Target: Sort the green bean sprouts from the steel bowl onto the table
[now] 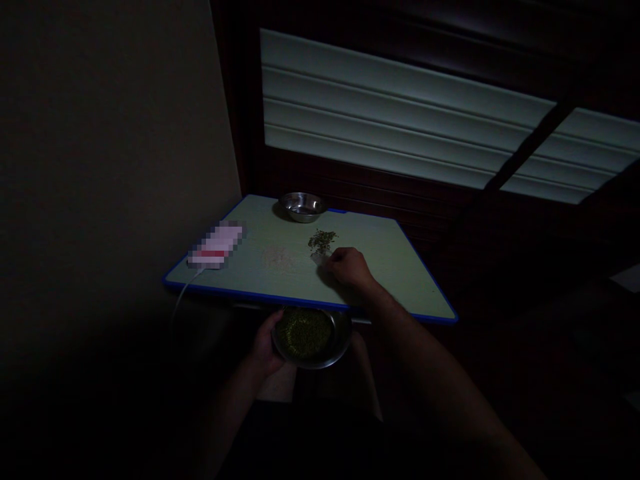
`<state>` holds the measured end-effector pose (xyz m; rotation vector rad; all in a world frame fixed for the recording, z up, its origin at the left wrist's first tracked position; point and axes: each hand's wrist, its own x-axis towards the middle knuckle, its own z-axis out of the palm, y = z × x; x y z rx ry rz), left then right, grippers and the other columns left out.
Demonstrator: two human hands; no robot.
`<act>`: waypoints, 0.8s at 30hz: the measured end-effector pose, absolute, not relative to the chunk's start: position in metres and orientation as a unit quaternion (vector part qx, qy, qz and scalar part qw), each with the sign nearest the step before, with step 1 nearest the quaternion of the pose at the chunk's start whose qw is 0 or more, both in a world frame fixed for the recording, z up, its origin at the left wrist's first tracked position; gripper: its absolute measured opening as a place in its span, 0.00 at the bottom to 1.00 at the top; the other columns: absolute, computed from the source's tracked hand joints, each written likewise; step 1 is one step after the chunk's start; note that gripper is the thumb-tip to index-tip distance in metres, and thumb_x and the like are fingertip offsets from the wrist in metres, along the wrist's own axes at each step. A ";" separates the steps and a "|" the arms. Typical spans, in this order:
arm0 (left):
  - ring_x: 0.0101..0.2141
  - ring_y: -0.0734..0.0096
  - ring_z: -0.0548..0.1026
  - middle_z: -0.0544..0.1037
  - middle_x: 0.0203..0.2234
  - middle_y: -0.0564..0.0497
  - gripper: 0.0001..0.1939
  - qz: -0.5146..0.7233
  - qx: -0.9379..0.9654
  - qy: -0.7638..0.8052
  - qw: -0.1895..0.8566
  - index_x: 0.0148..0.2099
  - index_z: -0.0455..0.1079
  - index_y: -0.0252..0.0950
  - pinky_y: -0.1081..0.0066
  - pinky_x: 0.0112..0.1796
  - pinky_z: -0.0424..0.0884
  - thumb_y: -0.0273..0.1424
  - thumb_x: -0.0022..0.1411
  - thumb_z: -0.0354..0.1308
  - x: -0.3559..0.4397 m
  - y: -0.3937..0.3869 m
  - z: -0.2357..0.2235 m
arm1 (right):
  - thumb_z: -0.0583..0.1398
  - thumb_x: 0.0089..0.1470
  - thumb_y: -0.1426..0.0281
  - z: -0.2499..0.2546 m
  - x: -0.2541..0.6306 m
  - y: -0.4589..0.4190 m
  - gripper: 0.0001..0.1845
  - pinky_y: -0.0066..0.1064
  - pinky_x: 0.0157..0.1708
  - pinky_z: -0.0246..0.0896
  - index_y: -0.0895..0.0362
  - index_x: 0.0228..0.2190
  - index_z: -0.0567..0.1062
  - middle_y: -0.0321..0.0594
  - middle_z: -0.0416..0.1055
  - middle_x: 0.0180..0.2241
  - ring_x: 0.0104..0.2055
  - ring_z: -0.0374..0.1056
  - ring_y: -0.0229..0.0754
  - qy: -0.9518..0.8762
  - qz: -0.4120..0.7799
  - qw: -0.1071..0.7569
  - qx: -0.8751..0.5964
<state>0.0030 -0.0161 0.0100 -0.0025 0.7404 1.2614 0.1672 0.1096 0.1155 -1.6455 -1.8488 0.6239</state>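
Observation:
Below the table's front edge, my left hand (267, 343) grips the left rim of a metal bowl (323, 363). Small green grains (303, 331), like mung beans, fill much of that bowl, which tilts towards me. Over the tabletop my right hand (349, 265) is closed in a pinch on a small pale translucent piece (319, 257); its exact kind is too dim to make out. Just beyond this piece lies a loose pile of greenish-brown grains (323, 240), spread flat on the table.
The pale green table (400, 293) has a blue edge. At its back stands a second metal bowl (303, 208). A blurred-out pink and white object (217, 245) with a white cable (181, 293) lies at the left. A wall (150, 133) and slatted panels (380, 113) border the table.

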 end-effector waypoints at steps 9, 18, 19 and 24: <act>0.33 0.58 0.81 0.83 0.28 0.44 0.10 0.571 0.002 0.341 0.747 0.36 0.76 0.31 0.56 0.48 0.71 0.30 0.60 0.55 0.002 -0.016 0.006 | 0.62 0.43 0.71 0.120 0.146 0.105 0.03 0.31 0.28 0.57 0.58 0.23 0.77 0.49 0.76 0.27 0.28 0.69 0.43 -0.708 0.191 0.277 -0.621; 0.32 0.58 0.81 0.83 0.27 0.46 0.12 0.570 -0.016 0.350 0.743 0.41 0.76 0.31 0.56 0.47 0.72 0.29 0.60 0.54 0.004 -0.017 0.009 | 0.61 0.45 0.67 0.126 0.108 0.095 0.12 0.30 0.32 0.63 0.60 0.30 0.80 0.51 0.78 0.33 0.34 0.73 0.46 -0.703 0.202 0.233 -0.641; 0.32 0.58 0.81 0.83 0.27 0.46 0.11 0.572 -0.014 0.349 0.742 0.40 0.76 0.31 0.56 0.47 0.72 0.29 0.60 0.54 0.005 -0.017 0.009 | 0.61 0.45 0.66 0.127 0.106 0.095 0.12 0.30 0.31 0.63 0.61 0.30 0.80 0.52 0.78 0.33 0.34 0.73 0.47 -0.703 0.205 0.234 -0.640; 0.32 0.58 0.81 0.84 0.28 0.45 0.10 0.572 -0.008 0.339 0.747 0.37 0.77 0.31 0.56 0.46 0.72 0.29 0.59 0.55 0.004 -0.017 0.007 | 0.61 0.44 0.66 0.125 0.099 0.096 0.11 0.30 0.29 0.61 0.60 0.28 0.78 0.51 0.77 0.31 0.30 0.71 0.44 -0.707 0.213 0.252 -0.626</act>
